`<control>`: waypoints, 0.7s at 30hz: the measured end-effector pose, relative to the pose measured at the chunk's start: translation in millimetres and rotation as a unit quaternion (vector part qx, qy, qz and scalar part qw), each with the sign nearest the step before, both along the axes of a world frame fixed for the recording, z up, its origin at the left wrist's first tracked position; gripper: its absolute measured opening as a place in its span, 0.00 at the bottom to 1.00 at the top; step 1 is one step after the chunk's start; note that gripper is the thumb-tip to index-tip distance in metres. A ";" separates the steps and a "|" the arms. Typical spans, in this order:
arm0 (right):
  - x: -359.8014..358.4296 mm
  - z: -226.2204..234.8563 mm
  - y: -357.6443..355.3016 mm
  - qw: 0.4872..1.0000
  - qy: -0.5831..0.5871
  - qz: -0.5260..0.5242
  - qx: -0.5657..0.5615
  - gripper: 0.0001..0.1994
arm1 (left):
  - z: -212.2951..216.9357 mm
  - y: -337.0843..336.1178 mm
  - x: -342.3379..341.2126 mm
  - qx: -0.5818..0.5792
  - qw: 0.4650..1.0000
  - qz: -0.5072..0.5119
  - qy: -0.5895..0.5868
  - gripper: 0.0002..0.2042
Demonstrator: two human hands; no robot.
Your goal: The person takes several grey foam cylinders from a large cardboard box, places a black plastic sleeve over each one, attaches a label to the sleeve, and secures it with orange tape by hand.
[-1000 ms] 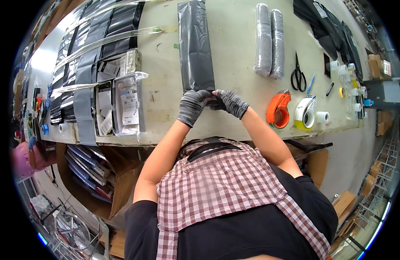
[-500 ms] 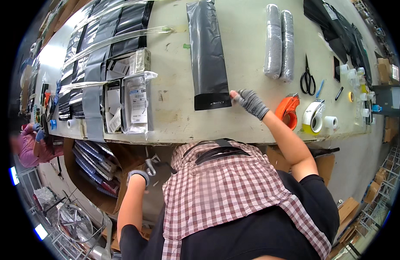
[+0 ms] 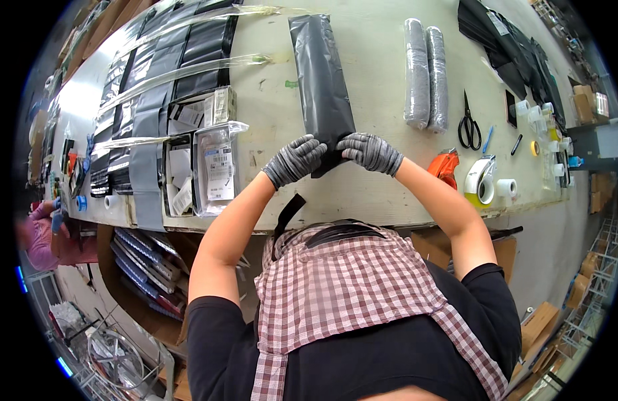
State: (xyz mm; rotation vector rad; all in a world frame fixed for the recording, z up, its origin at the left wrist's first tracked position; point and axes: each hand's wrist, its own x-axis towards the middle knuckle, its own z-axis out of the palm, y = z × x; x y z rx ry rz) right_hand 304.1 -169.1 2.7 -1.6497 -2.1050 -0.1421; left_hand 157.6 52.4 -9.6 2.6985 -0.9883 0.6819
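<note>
Left hand (image 3: 294, 160) and right hand (image 3: 370, 152), both gloved, clamped on near end of dark bag (image 3: 322, 80); fingers curled over edge, hands close together. Bag lies flat on table (image 3: 382, 194), running away from hands. Judgement: thin plastic, light, limp, likely slick; gloves help grip. Best hold: near corners, both hands, keeps end taut. Right of right hand: orange tape gun (image 3: 445, 167), white dispenser (image 3: 481, 182). Beyond: scissors (image 3: 468, 124), two grey rolls (image 3: 426, 73). Left of left hand: clear label packets (image 3: 219, 167).
</note>
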 end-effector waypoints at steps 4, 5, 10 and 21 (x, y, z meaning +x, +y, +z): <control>-21.3 36.1 -0.2 0.950 0.211 -0.164 0.159 0.03 | 48.7 -24.4 9.7 -0.256 0.959 0.111 0.053 0.02; -25.1 61.0 5.1 0.919 0.293 -0.190 0.180 0.03 | 69.0 -31.6 14.5 -0.353 0.921 0.152 0.059 0.02; -26.4 116.2 37.7 0.817 0.290 -0.413 0.279 0.06 | 119.7 -53.8 29.0 -0.562 0.772 0.296 -0.004 0.08; -35.1 -61.3 58.1 0.718 0.242 -0.651 -0.042 0.14 | -14.4 -58.3 42.1 -0.354 0.758 0.528 0.144 0.13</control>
